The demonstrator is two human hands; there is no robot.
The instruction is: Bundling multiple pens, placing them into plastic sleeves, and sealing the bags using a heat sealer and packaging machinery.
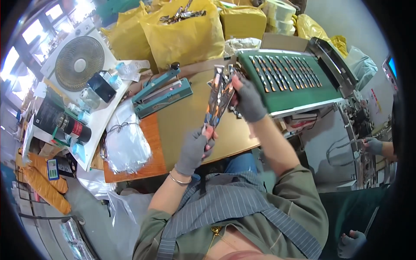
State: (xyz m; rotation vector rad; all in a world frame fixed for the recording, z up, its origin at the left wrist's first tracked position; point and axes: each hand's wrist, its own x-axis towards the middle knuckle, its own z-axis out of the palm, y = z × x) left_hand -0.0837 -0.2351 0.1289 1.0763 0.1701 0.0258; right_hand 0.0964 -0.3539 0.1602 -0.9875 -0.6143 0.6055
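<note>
In front of me, above the tan work surface (pixel 182 125), I hold up a bunch of slim, shiny packets (pixel 215 97) in black, orange and blue. My left hand (pixel 193 149), in a grey fingerless glove, closes round their lower ends. My right hand (pixel 251 102), gloved the same way, has its thumb and fingers closed on more slim packets beside the bunch's upper part. Some packets behind my right hand are partly hidden by it. To the left of the bunch stands a teal hand sealer (pixel 164 97) with its arm raised.
Clear plastic bags (pixel 128 145) lie tied on the table's left. A green conveyor belt (pixel 286 99) at right carries a row of slim packets. Behind are a yellow bag (pixel 182 39) of packets and a fan (pixel 79 63). At far right, a co-worker's gloved hand (pixel 373 146) shows.
</note>
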